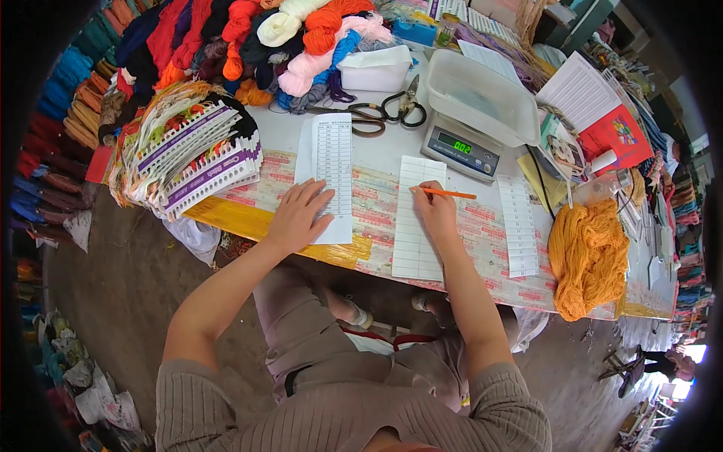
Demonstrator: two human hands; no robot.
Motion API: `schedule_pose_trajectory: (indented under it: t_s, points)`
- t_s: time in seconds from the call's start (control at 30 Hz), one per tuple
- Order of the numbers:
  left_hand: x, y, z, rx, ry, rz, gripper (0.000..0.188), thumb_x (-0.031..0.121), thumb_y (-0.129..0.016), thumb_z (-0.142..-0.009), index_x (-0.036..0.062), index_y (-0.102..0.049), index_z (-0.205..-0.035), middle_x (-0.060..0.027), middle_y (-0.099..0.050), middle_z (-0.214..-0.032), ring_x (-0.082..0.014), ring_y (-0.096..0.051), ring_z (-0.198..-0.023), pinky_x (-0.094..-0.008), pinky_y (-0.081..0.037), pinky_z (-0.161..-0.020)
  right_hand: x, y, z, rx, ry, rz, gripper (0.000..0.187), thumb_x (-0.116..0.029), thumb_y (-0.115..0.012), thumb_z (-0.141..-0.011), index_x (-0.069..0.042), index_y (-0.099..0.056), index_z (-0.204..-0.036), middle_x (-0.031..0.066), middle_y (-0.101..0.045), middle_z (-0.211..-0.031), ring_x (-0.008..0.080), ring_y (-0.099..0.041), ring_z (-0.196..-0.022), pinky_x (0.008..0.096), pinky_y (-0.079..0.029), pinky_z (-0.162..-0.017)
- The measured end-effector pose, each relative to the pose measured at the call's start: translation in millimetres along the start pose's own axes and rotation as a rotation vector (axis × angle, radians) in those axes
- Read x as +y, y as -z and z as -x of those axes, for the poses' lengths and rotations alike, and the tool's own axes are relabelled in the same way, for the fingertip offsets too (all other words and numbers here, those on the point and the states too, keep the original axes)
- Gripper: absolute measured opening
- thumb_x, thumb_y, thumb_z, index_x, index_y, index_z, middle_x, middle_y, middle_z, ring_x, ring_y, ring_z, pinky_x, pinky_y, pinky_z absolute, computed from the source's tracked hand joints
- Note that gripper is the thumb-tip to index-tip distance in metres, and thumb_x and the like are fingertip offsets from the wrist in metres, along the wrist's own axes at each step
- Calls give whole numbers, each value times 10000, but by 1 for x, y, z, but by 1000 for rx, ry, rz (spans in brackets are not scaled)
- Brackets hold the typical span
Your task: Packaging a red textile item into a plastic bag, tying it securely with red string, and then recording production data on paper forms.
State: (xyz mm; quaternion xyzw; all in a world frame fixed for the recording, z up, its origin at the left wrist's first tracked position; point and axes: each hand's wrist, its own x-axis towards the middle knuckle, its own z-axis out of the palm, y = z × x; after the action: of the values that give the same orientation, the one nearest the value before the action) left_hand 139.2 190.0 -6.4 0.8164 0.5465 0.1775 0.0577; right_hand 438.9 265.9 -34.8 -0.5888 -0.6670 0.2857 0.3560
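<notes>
My left hand (302, 213) lies flat, fingers spread, on a printed list (334, 154) with a table of rows. In my right hand (437, 214) is an orange pencil (450, 193), its shaft pointing right. That hand rests on a blank ruled sheet (419, 248) with two columns of boxes. Farther right a narrow printed strip of paper (518, 226) lies flat on the table. Beyond my hands stands an electronic scale (461, 147) with a lit green display and a clear plastic tub (482, 98) on top.
Scissors (369, 120) lie behind the list, near a white box (375, 69). Purple-and-white cards strung with thread (199, 162) are stacked at left. Coloured yarn skeins (301, 45) pile up at the back; an orange-yellow skein (589, 256) hangs over the right front edge.
</notes>
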Motion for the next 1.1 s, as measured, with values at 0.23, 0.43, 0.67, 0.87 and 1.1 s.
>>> schedule_pose_trajectory:
  t_s: [0.23, 0.43, 0.67, 0.87, 1.1]
  points:
    - [0, -1, 0, -11, 17, -14, 440, 306, -579, -888, 98, -519, -1272, -109, -450, -1367, -315, -375, -1299, -458, -275, -1092, -3, 1, 0, -34, -29, 24, 248, -256, -628, -871, -15, -600, -921, 147, -636, -716, 280, -618, -656, 353, -473, -626]
    - [1, -1, 0, -8, 12, -7, 440, 306, -578, -889, 99, -521, -1274, -111, -452, -1367, -316, -377, -1297, -454, -273, -1096, 0, 2, 1, -33, -18, 11, 249, -257, -633, -865, -15, -600, -917, 151, -635, -712, 283, -616, -651, 355, -477, -627]
    - [2, 0, 0, -16, 13, -9, 445, 305, -574, -892, 99, -516, -1282, -116, -454, -1366, -322, -376, -1296, -453, -276, -1094, 3, 0, 1, -23, -17, 17, 245, -259, -634, -860, -19, -602, -900, 151, -639, -713, 290, -620, -652, 364, -480, -623]
    - [0, -2, 1, -6, 2, -25, 442, 307, -569, -896, 96, -516, -1280, -118, -454, -1364, -325, -378, -1292, -454, -277, -1092, 4, -1, 2, -19, -7, -4, 238, -254, -620, -865, -20, -604, -907, 147, -646, -718, 287, -628, -659, 363, -484, -624]
    - [1, -1, -1, 1, -1, -26, 438, 305, -568, -896, 96, -517, -1279, -118, -454, -1363, -326, -382, -1288, -453, -279, -1088, 5, -1, 0, -24, -18, 4, 232, -249, -623, -855, -23, -605, -902, 145, -650, -721, 291, -631, -660, 361, -490, -627]
